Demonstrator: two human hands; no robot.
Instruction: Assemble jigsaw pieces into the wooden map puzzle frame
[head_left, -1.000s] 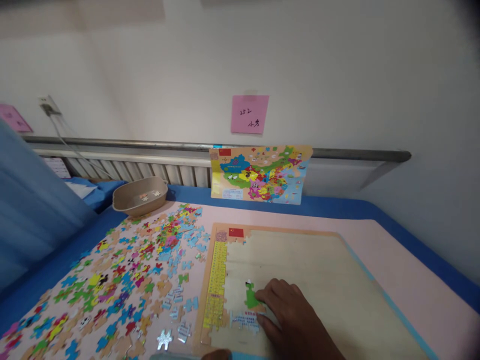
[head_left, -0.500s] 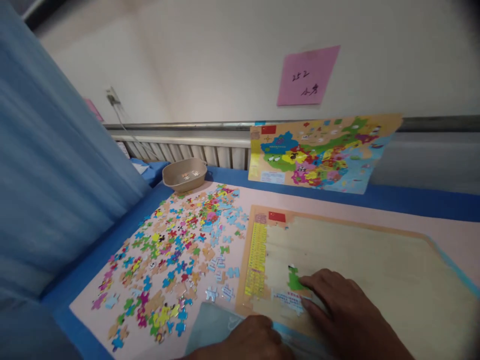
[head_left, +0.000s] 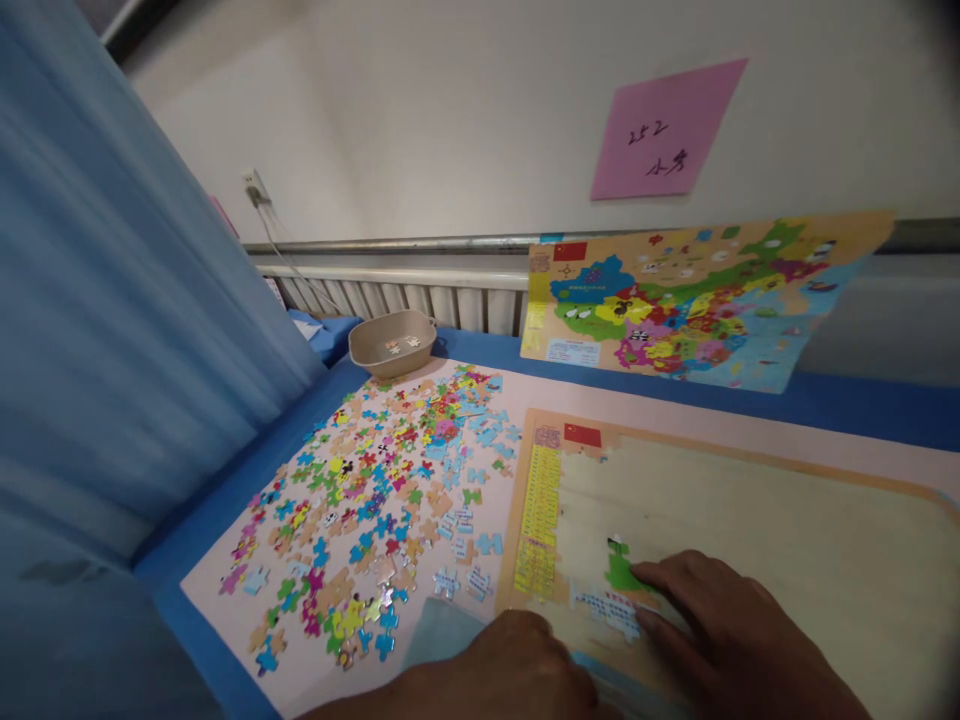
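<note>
The puzzle board [head_left: 720,530] lies on the pink surface before me, its printed border fitted at the top and left. My right hand [head_left: 735,620] rests over it, thumb and index finger apart. The index fingertip touches a green joined section of puzzle pieces [head_left: 620,567]. By the thumb is a pale blue section with printed text [head_left: 607,608]. My left hand [head_left: 517,665] is curled at the board's lower left edge. Its fingertips are hidden, so what they hold, if anything, does not show. A grey-blue flat sheet [head_left: 442,632] lies beside it.
Many loose puzzle pieces [head_left: 375,500] spread over the pink sheet on the left. Behind them stands a beige basket [head_left: 394,342] with a few pieces inside. A printed map [head_left: 660,310] leans at the wall under a pink note [head_left: 667,130]. A blue curtain [head_left: 142,300] hangs left.
The view has turned left, so everything sits further right in the picture. My left hand shows more from below. The right hand stays by the green section.
</note>
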